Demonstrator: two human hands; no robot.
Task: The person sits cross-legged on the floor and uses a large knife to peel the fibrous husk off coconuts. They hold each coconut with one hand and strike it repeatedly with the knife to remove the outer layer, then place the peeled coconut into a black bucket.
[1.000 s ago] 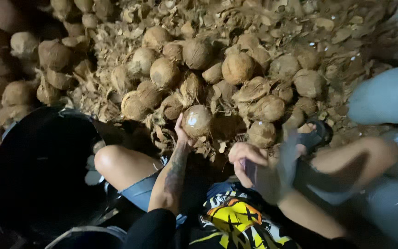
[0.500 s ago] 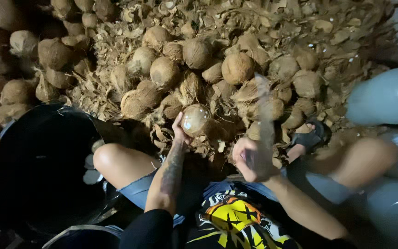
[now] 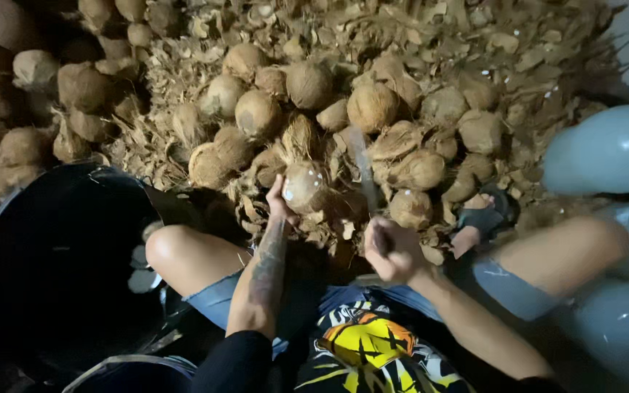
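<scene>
Since the earlier frame, the right hand (image 3: 394, 251) had dropped nearer the body, its blade (image 3: 363, 169) raised blurred over the pile.

Head view: the left hand (image 3: 279, 206) grasped a husked coconut (image 3: 305, 186) at centre, before the knees. Right fingers were clenched on the handle. Judgement: strike clear of the left fingers. Coconut's axis could not be told; blade pointed far.
</scene>
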